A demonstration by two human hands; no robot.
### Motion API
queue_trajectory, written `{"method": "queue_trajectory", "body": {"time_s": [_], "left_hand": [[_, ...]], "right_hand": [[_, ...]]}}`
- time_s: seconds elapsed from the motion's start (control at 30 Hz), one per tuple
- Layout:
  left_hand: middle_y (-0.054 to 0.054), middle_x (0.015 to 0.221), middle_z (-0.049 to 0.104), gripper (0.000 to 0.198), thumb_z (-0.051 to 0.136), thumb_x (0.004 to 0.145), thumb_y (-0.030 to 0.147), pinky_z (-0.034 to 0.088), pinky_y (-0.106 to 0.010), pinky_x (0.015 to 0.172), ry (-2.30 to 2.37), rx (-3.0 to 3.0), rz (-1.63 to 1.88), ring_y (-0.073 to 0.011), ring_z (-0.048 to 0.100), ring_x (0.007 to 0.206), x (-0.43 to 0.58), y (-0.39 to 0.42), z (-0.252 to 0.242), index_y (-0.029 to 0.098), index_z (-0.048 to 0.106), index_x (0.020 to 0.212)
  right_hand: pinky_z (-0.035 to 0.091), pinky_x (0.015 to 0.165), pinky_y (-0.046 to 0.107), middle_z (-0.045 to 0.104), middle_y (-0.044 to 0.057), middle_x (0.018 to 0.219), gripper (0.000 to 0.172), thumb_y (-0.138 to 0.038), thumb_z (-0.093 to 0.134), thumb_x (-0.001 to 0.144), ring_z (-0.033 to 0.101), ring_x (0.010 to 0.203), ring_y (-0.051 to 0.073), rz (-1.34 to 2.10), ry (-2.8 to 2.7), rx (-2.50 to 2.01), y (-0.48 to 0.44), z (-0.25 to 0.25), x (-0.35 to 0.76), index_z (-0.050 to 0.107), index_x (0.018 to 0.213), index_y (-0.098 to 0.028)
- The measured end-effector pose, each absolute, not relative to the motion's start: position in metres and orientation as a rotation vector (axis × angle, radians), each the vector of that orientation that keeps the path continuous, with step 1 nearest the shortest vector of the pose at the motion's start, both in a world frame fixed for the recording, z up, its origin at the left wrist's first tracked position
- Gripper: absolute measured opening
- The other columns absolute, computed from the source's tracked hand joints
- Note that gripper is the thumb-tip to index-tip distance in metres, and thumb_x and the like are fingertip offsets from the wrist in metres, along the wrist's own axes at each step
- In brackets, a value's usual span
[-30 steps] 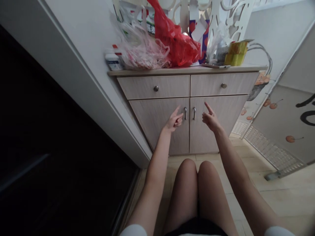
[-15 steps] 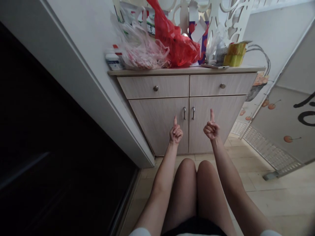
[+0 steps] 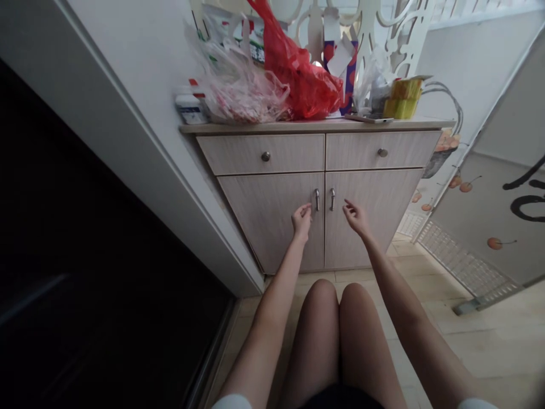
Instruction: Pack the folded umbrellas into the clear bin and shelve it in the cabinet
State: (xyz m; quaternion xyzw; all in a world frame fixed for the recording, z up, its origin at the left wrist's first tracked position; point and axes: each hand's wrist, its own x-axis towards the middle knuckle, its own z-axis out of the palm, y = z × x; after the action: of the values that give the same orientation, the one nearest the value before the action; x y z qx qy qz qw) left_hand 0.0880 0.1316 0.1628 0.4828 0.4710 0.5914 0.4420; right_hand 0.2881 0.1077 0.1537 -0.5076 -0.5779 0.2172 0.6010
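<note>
A wood-grain cabinet [image 3: 264,221] stands in front of me, its two doors and two drawers shut. My left hand [image 3: 302,220] is just left of the left door handle [image 3: 317,199], its fingers loosely bent, with nothing visible in them. To the right of the right door handle [image 3: 332,199] is my right hand [image 3: 355,218], fingers apart and pointing towards that handle. A small gap shows between each hand and its nearest handle.
On the cabinet top lie a red plastic bag [image 3: 313,85], a clear bag [image 3: 244,94], a white bottle [image 3: 191,109], a phone [image 3: 368,118] and yellow tape rolls [image 3: 402,99]. A dark door [image 3: 93,255] is at left, a cherry-patterned panel [image 3: 489,210] at right.
Both hands have gone from fists with a raised index finger to loosely bent, parted fingers. They have turned inwards, towards the door handles. The view has shifted slightly.
</note>
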Motion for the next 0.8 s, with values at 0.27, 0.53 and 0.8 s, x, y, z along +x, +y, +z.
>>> {"method": "queue_trajectory", "body": {"time_s": [0.27,0.53,0.8], "left_hand": [[-0.019,0.114,0.067,0.024,0.056,0.093,0.028,0.044,-0.034,0.092,1.742,2.015,1.222,-0.0265,0.062,0.11,0.114,0.164,0.166,0.014,0.067,0.109],[-0.013,0.095,0.073,0.017,0.055,0.092,0.021,0.046,-0.029,0.08,1.621,1.87,1.283,-0.0209,0.068,0.088,0.113,0.168,0.14,0.015,0.069,0.1],[-0.011,0.09,0.073,0.019,0.055,0.09,0.02,0.049,-0.03,0.079,1.473,1.907,1.545,-0.0205,0.068,0.083,0.092,0.114,0.122,0.015,0.072,0.096]], "right_hand": [[0.046,0.085,0.035,0.068,0.016,0.107,0.039,-0.043,0.047,0.094,0.063,0.097,0.026,-0.005,-1.576,-1.642,0.163,0.147,0.253,0.068,0.111,-0.015],[0.046,0.076,0.033,0.071,0.015,0.096,0.039,-0.042,0.039,0.095,0.067,0.086,0.025,0.162,-1.438,-1.626,0.162,0.14,0.243,0.067,0.102,-0.015],[0.041,0.075,0.033,0.071,0.013,0.095,0.038,-0.042,0.039,0.096,0.062,0.084,0.024,-0.066,-1.478,-1.577,0.081,0.131,0.258,0.067,0.097,-0.017]]}}
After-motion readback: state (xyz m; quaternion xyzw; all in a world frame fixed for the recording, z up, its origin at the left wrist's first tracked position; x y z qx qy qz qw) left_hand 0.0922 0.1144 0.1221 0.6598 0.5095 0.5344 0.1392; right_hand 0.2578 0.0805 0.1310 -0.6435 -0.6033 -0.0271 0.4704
